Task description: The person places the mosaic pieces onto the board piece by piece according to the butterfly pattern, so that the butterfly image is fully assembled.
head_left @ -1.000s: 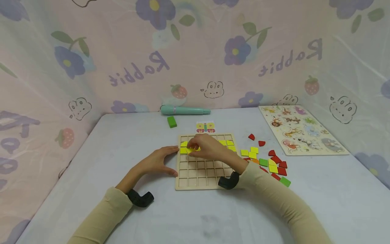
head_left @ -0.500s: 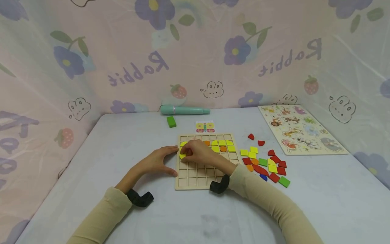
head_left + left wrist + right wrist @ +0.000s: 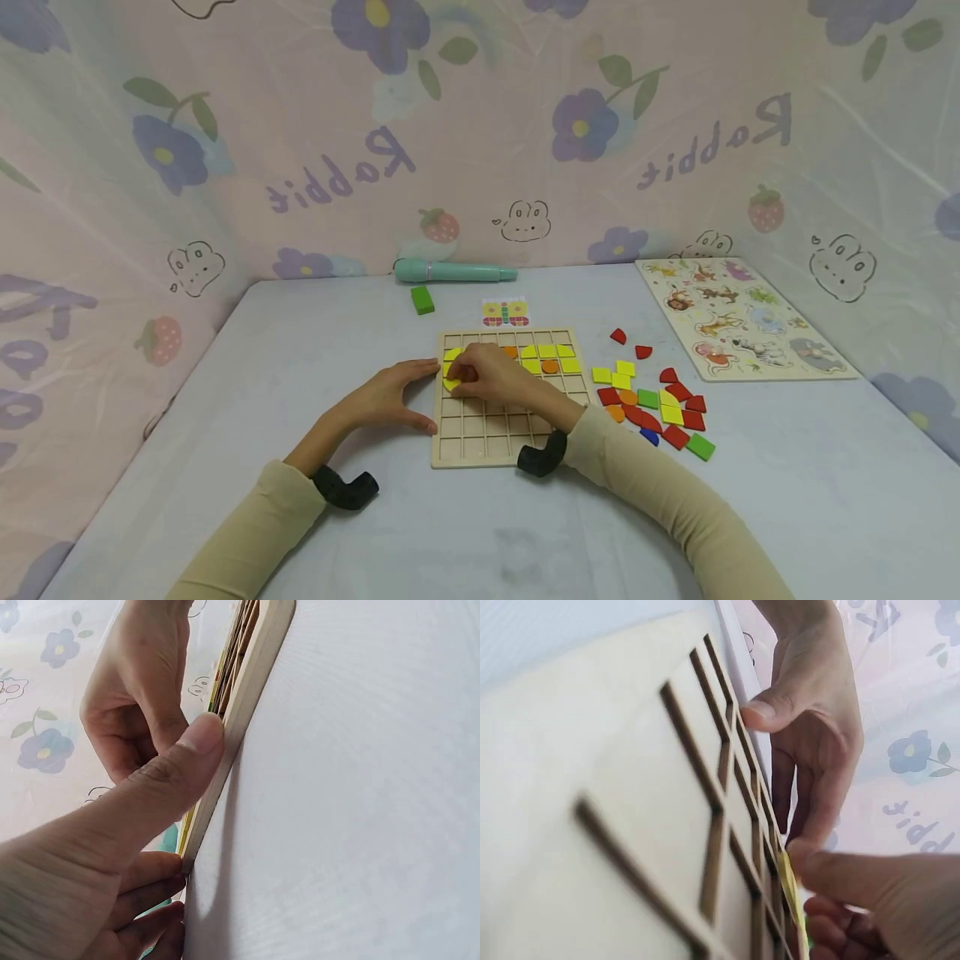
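Note:
On the table lies a square wooden grid board. My right hand is over its upper left part, thumb and fingertips pinching a yellow tile that appears to have a rounded corner. In the right wrist view the yellow tile shows edge-on at the grid, below the thumb. My left hand rests against the board's left edge with extended fingers; its thumb touches the rim in the left wrist view. Yellow tiles and orange discs sit in the upper rows. My right hand hides some cells.
Loose red, yellow, green, orange and blue pieces lie right of the board. Behind it is a butterfly pattern card, with a green block and a teal pen-like object farther back. An animal puzzle board lies at the back right.
My right hand has moved left and slightly nearer with the yellow tile, uncovering an orange disc and tiles to its right. It barely moves in the last half second. My left hand stays still.

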`<action>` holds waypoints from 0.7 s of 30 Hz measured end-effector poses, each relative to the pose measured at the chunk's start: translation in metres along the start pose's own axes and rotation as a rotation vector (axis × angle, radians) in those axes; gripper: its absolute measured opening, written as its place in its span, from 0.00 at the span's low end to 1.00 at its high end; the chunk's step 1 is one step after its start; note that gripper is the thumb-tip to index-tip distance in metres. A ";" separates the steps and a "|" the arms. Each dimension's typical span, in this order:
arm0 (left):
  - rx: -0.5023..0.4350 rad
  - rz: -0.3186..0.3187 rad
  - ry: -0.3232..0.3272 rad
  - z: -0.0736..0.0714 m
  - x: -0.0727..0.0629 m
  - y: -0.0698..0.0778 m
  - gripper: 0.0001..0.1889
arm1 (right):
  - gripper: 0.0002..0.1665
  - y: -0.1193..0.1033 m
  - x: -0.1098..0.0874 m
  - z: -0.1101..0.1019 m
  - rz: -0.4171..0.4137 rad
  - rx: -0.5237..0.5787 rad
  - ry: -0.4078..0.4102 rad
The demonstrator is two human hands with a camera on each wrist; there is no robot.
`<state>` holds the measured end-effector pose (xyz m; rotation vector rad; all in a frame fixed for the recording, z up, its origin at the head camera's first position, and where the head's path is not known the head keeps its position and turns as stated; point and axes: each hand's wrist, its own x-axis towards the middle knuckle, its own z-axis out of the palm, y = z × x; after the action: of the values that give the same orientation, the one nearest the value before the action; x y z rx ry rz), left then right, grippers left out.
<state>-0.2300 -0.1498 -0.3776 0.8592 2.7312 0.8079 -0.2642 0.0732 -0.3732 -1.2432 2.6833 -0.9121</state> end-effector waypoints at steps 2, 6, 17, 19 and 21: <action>0.003 -0.003 -0.003 0.000 0.000 0.000 0.50 | 0.13 0.001 -0.003 -0.006 -0.020 -0.004 0.020; 0.005 -0.011 -0.008 0.001 0.000 0.001 0.50 | 0.12 0.008 -0.016 -0.029 -0.074 -0.005 0.076; 0.022 -0.024 -0.007 0.001 0.000 -0.001 0.52 | 0.09 0.060 -0.110 -0.101 0.021 -0.091 0.143; 0.018 -0.028 -0.007 0.001 0.000 -0.001 0.52 | 0.08 0.069 -0.126 -0.107 0.068 -0.115 0.133; 0.015 -0.026 -0.009 0.001 0.000 0.000 0.52 | 0.08 0.074 -0.140 -0.111 0.110 -0.131 0.121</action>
<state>-0.2300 -0.1496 -0.3785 0.8257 2.7383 0.7784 -0.2511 0.2641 -0.3485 -1.0819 2.9153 -0.8354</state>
